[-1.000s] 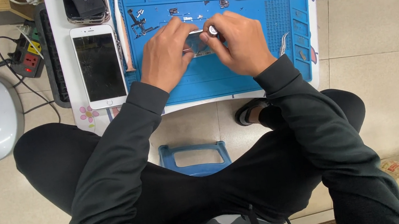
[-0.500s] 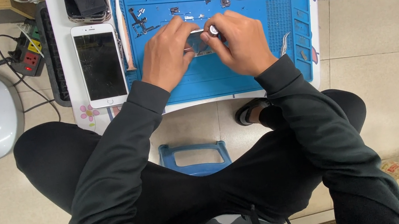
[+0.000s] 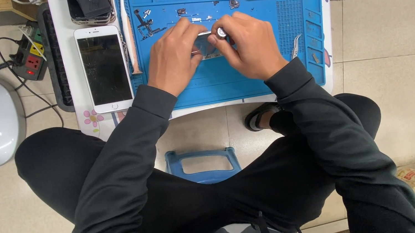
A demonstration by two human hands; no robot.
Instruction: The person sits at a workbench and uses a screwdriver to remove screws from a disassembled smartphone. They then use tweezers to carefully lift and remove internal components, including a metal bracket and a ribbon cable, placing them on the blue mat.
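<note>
Over the blue silicone repair mat (image 3: 268, 75), I see both hands unmoved: left hand (image 3: 172, 57) steadies a small metal part (image 3: 205, 44), right hand (image 3: 248, 42) pinches a round-capped screwdriver (image 3: 220, 32).

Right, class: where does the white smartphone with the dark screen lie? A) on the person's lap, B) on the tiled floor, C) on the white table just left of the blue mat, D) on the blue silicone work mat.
C: the white smartphone lies flat on the white table, beside the blue mat's left edge.
</note>
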